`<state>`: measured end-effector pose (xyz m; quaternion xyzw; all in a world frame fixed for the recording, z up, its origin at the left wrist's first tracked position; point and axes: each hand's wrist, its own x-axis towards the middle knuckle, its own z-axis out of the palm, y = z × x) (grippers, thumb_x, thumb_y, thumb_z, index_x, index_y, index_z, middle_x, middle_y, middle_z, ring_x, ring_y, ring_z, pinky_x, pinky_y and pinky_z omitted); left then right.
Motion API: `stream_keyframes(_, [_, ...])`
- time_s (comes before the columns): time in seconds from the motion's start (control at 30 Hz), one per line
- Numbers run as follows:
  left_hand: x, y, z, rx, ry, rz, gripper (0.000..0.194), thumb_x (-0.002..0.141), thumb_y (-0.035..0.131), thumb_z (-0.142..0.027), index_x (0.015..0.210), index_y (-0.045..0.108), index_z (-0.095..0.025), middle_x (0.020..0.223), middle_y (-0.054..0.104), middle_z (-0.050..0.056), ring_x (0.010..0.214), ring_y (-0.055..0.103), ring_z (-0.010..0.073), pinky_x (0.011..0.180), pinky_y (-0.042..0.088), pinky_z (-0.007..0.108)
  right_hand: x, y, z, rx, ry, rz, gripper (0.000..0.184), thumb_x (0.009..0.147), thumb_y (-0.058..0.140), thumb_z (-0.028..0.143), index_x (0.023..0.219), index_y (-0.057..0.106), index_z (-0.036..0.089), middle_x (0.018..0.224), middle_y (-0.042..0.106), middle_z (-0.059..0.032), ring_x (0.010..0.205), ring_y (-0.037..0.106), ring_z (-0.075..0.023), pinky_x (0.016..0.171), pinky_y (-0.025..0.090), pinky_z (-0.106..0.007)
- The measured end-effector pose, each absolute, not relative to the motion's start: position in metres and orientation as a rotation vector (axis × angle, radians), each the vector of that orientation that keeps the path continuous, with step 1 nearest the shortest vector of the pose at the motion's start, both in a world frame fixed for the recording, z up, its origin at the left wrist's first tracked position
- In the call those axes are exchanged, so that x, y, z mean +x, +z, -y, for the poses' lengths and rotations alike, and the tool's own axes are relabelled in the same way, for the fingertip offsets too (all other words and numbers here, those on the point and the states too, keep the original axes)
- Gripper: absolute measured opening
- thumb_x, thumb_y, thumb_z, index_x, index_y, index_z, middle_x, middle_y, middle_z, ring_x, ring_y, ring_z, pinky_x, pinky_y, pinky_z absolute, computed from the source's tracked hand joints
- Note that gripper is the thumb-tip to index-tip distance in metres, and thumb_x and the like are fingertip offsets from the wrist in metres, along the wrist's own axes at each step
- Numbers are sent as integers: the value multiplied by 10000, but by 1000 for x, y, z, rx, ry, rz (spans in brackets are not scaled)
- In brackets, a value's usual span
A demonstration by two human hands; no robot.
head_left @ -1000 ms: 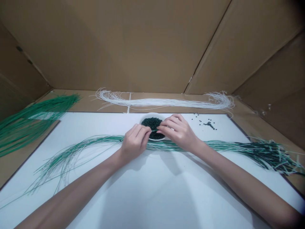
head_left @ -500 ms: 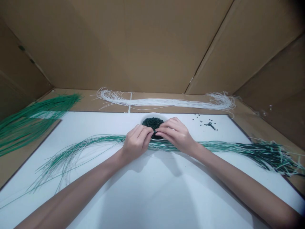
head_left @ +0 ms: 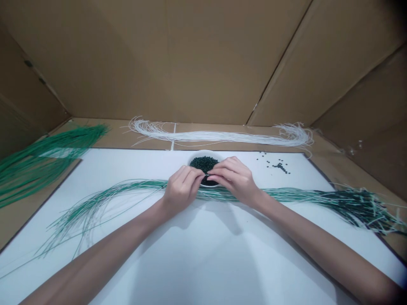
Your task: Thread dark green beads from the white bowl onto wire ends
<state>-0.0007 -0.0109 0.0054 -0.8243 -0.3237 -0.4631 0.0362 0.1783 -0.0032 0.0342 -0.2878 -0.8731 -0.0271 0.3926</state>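
Observation:
My left hand (head_left: 182, 186) and my right hand (head_left: 237, 178) meet fingertip to fingertip over the near part of a white bowl (head_left: 203, 151). Small dark green beads (head_left: 205, 162) fill the bowl. Both hands are closed in a pinch. A tiny pale bit shows between the fingertips, too small to make out. Below the hands, a bundle of green and white strands (head_left: 292, 195) lies across the white board, passing under the wrists. Its left ends fan out, and the right end is thick with dark green pieces.
Loose dark beads (head_left: 280, 166) lie scattered right of the bowl on the white board (head_left: 197, 254). A bundle of white strands (head_left: 222, 137) stretches along the back. Green strands (head_left: 47, 163) lie at the left. Cardboard walls (head_left: 203, 59) enclose the back and sides.

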Motion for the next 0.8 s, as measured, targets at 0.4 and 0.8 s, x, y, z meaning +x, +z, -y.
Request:
stream_keyframes(0.4, [0, 5, 11, -2522, -1529, 1075, 85, 799, 454, -106, 854, 493, -157, 760, 548, 33, 717, 490, 121, 658, 440, 252, 178, 36, 2, -767, 143, 2203, 131, 808, 497, 200, 844, 618, 165, 796, 628, -55, 734, 545, -136, 690, 428, -303])
stream_keyframes(0.8, [-1, 5, 11, -2457, -1521, 1007, 100, 783, 473, -96, 859, 492, -159, 750, 554, 31, 714, 498, 123, 650, 447, 248, 169, 37, 8, -952, 654, 1973, 136, 800, 505, 228, 744, 611, 164, 770, 620, -34, 714, 560, -117, 639, 459, -242])
